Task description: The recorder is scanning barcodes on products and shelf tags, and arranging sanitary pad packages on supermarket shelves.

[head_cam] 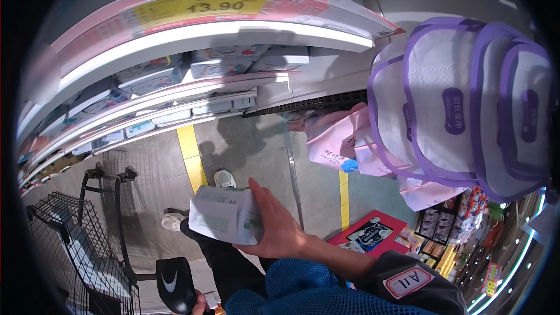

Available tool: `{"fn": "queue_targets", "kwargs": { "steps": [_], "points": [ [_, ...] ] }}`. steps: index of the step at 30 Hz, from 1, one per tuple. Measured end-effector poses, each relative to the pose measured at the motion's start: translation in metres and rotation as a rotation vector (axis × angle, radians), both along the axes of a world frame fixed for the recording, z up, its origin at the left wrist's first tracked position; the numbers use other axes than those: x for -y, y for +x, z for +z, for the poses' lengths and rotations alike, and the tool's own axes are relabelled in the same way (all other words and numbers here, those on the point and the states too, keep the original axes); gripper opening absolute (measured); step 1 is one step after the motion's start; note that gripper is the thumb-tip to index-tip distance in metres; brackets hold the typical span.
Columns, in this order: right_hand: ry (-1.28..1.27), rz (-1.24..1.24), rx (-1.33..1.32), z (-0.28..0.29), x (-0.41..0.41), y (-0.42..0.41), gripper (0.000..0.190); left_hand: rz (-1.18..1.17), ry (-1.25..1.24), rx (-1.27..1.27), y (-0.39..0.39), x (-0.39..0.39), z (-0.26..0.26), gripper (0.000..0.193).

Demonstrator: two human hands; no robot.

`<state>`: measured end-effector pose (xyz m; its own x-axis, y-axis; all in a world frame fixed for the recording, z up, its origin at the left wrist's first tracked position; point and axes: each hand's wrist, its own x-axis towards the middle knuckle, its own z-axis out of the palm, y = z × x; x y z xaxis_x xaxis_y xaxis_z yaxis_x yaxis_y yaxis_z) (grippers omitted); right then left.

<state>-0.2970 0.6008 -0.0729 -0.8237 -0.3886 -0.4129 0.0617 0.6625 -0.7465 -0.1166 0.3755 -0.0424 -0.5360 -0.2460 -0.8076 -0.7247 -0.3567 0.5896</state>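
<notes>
My right hand (280, 227) holds a white soft pack (214, 218) with green print, thumb and fingers around its right end, above the floor. At the bottom edge my left hand (200, 302) is mostly cut off; its visible fingers curl against the edge of a black object (176, 285) with a white swoosh, which sits at the end of the shopping cart's black frame. The wire shopping cart (87, 245) stands at the lower left with white packs inside. Beyond my hands, shelves (210, 81) of white packs run across the upper left, under a yellow price tag (201, 6).
Large purple-edged sanitary pad displays (455, 109) hang close at the right, with pink packs (341, 140) below them. A red display board (372, 232) and stocked shelves (437, 223) are at the lower right. Yellow tape (190, 153) marks the grey floor near my shoes (175, 221).
</notes>
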Motion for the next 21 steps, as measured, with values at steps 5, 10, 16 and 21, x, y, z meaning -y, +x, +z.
{"fn": "queue_targets", "kwargs": {
  "steps": [5,10,16,21],
  "points": [
    [0.039,0.056,0.006,-0.01,-0.005,0.001,0.107,-0.074,-0.034,0.156,-0.021,-0.01,0.003,0.027],
    [0.007,0.045,0.041,-0.016,-0.011,0.01,0.104,-0.092,-0.039,0.257,-0.025,-0.024,-0.004,0.032],
    [0.089,0.041,0.039,-0.013,-0.021,0.006,0.108,-0.127,-0.044,0.336,-0.016,-0.028,-0.009,0.032],
    [0.04,0.066,-0.102,-0.011,-0.022,0.005,0.109,-0.118,-0.041,0.054,-0.009,-0.027,-0.005,0.03]
  ]
}}
